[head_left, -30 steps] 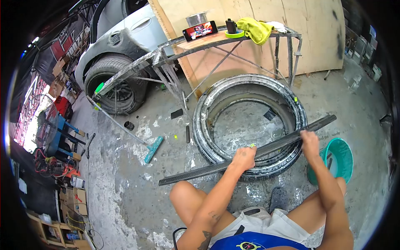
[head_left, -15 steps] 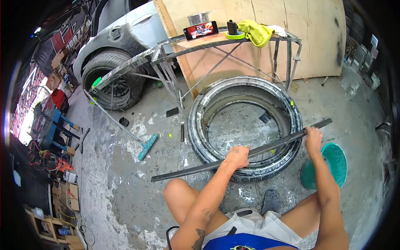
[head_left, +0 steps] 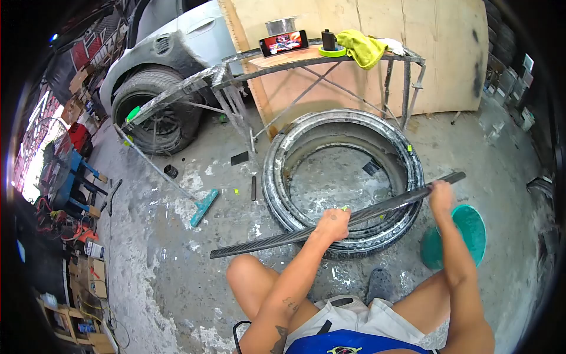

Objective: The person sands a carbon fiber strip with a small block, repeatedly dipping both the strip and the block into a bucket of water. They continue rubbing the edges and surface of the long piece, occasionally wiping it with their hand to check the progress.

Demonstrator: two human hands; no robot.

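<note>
A long dark strip with a woven-looking surface (head_left: 265,243) lies slantwise across a tire (head_left: 276,200) that rests flat on the floor. My left hand (head_left: 334,225) is closed on the strip near its middle, over the tire's near edge. Closed near the strip's right end is my right hand (head_left: 441,197), beyond the tire's right rim. A bit of yellow-green shows at the fingers of my left hand. The strip's left end sticks out past the tire, above my left knee.
A green bucket (head_left: 454,236) stands right of the tire. Behind it is a metal frame (head_left: 407,88) bearing a phone (head_left: 284,43) and a yellow-green cloth (head_left: 361,48). A teal squeegee (head_left: 204,207) lies left. A car wheel (head_left: 156,112) stands at back left.
The whole view has shifted slightly. Both hands keep their hold on the strip, with little visible movement along it.
</note>
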